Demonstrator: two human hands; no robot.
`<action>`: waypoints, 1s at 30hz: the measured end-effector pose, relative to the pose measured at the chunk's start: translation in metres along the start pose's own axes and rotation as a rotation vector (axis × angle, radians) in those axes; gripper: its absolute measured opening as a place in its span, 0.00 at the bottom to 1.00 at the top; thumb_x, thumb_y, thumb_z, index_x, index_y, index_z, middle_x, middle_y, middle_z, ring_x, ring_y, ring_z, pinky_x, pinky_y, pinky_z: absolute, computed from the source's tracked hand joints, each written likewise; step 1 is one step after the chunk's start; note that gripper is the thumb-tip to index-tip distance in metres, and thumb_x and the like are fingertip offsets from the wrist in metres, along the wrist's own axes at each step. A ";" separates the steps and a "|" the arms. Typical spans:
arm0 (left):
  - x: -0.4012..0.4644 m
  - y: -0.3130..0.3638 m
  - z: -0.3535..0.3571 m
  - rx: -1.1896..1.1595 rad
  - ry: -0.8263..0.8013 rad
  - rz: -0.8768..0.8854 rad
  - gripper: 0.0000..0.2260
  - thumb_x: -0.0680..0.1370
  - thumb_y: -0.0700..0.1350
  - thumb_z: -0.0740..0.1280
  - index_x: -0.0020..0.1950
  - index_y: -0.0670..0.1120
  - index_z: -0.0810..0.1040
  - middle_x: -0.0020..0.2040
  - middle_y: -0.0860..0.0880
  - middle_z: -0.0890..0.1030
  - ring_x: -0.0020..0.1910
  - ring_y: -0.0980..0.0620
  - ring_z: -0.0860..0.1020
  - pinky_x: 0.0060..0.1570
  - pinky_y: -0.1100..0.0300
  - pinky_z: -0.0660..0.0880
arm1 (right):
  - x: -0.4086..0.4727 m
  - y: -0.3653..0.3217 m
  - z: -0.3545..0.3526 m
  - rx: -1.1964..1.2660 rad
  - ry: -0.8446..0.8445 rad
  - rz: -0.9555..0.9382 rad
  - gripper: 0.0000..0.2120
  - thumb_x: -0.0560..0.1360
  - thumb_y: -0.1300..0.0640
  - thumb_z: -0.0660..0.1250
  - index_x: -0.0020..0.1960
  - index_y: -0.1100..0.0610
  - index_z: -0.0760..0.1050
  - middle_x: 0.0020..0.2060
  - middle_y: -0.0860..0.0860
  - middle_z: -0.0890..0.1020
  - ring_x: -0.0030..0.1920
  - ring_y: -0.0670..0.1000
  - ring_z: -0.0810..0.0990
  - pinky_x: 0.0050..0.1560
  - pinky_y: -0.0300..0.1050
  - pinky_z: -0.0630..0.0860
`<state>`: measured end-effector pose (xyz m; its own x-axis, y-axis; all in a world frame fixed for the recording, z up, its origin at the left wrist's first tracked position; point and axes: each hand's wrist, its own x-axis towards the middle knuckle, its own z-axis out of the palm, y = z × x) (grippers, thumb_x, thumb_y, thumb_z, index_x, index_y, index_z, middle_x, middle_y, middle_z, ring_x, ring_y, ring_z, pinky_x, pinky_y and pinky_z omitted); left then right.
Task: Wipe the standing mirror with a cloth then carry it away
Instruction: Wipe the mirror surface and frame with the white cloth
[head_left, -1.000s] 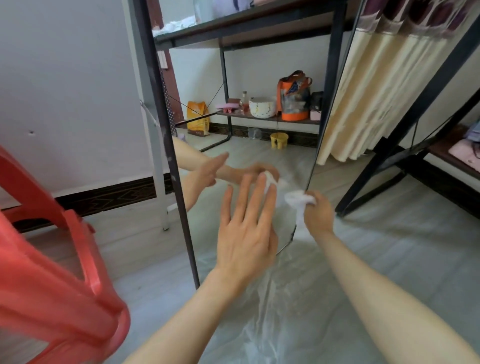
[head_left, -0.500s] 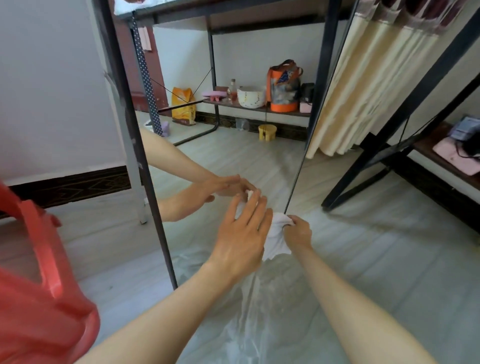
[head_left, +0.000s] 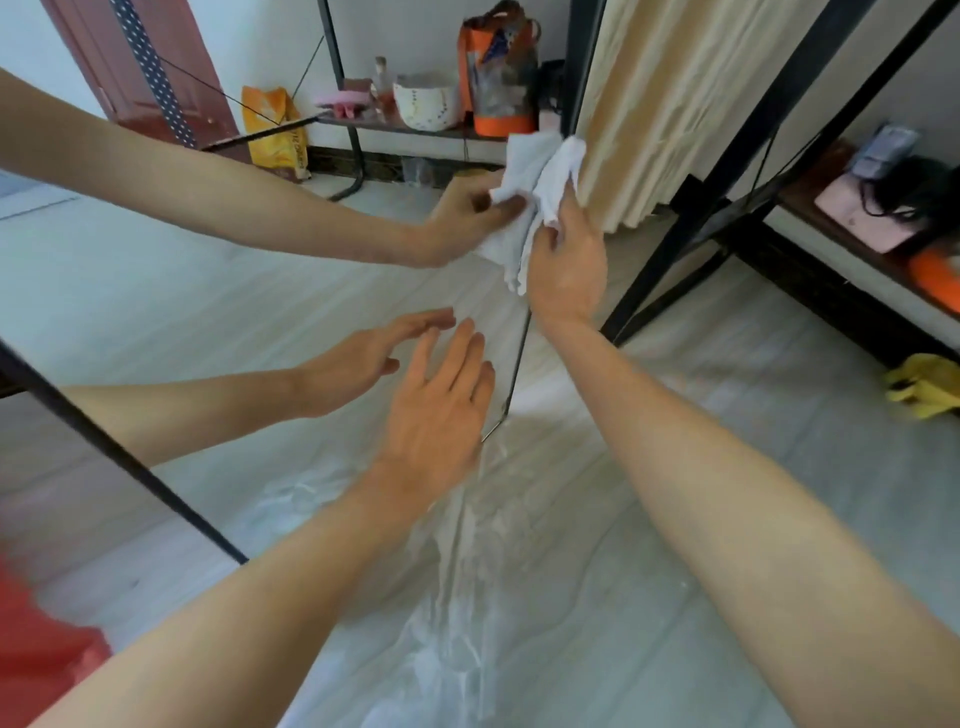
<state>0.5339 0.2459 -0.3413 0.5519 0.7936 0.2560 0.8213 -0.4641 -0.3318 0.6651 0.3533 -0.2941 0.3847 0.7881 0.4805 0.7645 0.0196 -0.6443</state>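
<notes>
Pale floorboards (head_left: 779, 519) and a cream curtain (head_left: 649, 104) lie behind the standing mirror (head_left: 311, 312), which leans between the two forearms. Right hand (head_left: 566, 265), fingers clamped on the white cloth (head_left: 545, 171), has climbed from low on the mirror's right edge to well above that spot, pressing the cloth there. Left hand (head_left: 436, 410), fingers straight and slightly apart, has left the cloth and hovers at the glass; contact cannot be judged. Wiping is under way; carrying remains.

White cloth (head_left: 540, 171) against mirror (head_left: 260, 291) edge
</notes>
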 end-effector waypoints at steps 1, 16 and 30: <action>0.001 0.001 0.002 -0.006 0.031 0.013 0.21 0.68 0.52 0.62 0.59 0.47 0.78 0.64 0.46 0.75 0.67 0.46 0.69 0.66 0.45 0.64 | -0.011 0.015 0.007 -0.050 -0.076 0.087 0.19 0.76 0.59 0.57 0.67 0.53 0.68 0.55 0.58 0.77 0.52 0.56 0.76 0.47 0.47 0.72; 0.008 0.018 0.023 -0.041 0.220 0.006 0.20 0.68 0.47 0.57 0.56 0.44 0.80 0.61 0.45 0.78 0.66 0.45 0.71 0.65 0.42 0.63 | -0.016 0.030 0.006 0.061 -0.017 -0.155 0.23 0.74 0.64 0.57 0.69 0.59 0.66 0.50 0.61 0.76 0.46 0.44 0.70 0.48 0.35 0.71; -0.017 0.016 0.027 0.075 0.027 -0.013 0.21 0.71 0.53 0.62 0.61 0.45 0.77 0.66 0.44 0.74 0.70 0.43 0.65 0.69 0.42 0.55 | -0.027 0.025 -0.005 0.359 0.075 0.016 0.17 0.73 0.64 0.58 0.60 0.61 0.74 0.47 0.56 0.79 0.48 0.53 0.77 0.48 0.41 0.73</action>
<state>0.5337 0.2358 -0.3755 0.5455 0.7882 0.2851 0.8160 -0.4217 -0.3954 0.6764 0.3298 -0.3201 0.4422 0.7434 0.5018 0.5328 0.2324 -0.8137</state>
